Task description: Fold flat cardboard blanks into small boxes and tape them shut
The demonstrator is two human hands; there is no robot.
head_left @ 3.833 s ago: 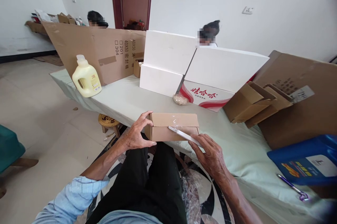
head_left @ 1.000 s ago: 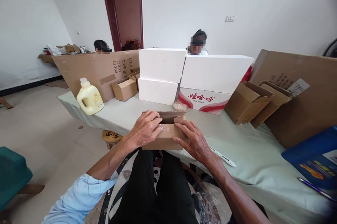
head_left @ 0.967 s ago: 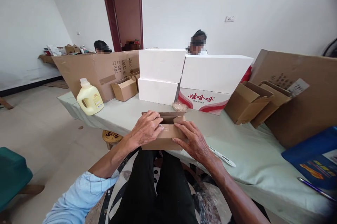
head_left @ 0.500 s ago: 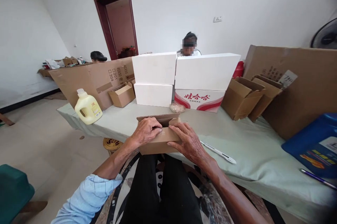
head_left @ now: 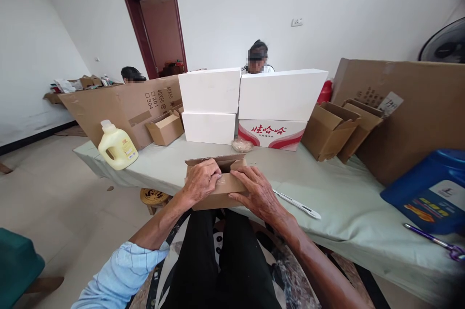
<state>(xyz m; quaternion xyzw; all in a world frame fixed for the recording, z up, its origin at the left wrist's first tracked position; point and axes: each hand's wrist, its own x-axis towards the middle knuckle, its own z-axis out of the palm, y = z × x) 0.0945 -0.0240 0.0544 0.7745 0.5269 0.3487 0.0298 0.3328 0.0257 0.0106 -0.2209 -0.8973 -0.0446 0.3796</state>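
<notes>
A small brown cardboard box (head_left: 218, 201) sits at the table's near edge, above my lap, its top open and the far flap standing up. My left hand (head_left: 201, 180) lies over its left side, fingers curled over the near flap toward the opening. On the right, my right hand (head_left: 256, 190) grips the box's right corner, with fingers on the top and the thumb against the front wall. Both hands are closed on the cardboard. What lies inside the box is hidden. Just right of my right hand, a white utility knife (head_left: 298, 205) rests on the cloth.
White boxes (head_left: 210, 93) stand stacked ahead, hiding part of a person (head_left: 258, 59). A yellow jug (head_left: 118, 146) stands left; a blue jug (head_left: 430, 193) and a pen (head_left: 428, 236) lie right. Open cartons (head_left: 329, 132) lean near a big cardboard sheet (head_left: 407, 115). A stool (head_left: 154, 197) stands below.
The whole view has shifted slightly, so most things appear a little further left and up. Both hands keep nearly the same hold on the box.
</notes>
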